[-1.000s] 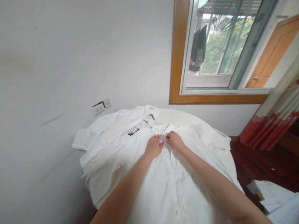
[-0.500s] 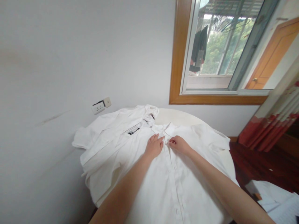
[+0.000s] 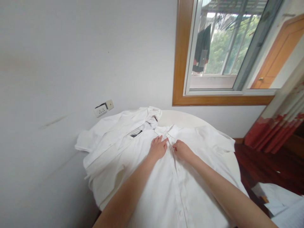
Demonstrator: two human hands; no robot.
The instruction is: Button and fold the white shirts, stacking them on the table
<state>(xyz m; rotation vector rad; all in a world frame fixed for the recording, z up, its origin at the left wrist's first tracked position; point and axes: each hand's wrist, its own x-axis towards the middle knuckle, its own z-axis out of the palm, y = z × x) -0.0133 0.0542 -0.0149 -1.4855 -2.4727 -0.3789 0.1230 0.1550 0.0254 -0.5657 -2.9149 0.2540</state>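
Observation:
A white button-up shirt (image 3: 199, 142) lies front up with its collar away from me and its button placket running toward me. My left hand (image 3: 158, 148) rests on the shirt left of the placket, just below the collar, fingers spread and the index fingertip at the placket edge. Opposite it, my right hand (image 3: 182, 149) is closed in a pinch on the right-hand edge of the placket. A narrow gap shows in the front below my hands. Buttons (image 3: 180, 213) are visible lower down the placket.
More white shirts (image 3: 106, 142) lie piled on the left of the round white table (image 3: 182, 117), against the wall. A wall socket (image 3: 101, 110) is behind them. White items (image 3: 277, 199) lie low at the right, near a red and cream curtain (image 3: 263, 129).
My right hand has shifted slightly right and toward me, pulling the placket edge, and the gap in the shirt front looks different. My left hand stays nearly in place.

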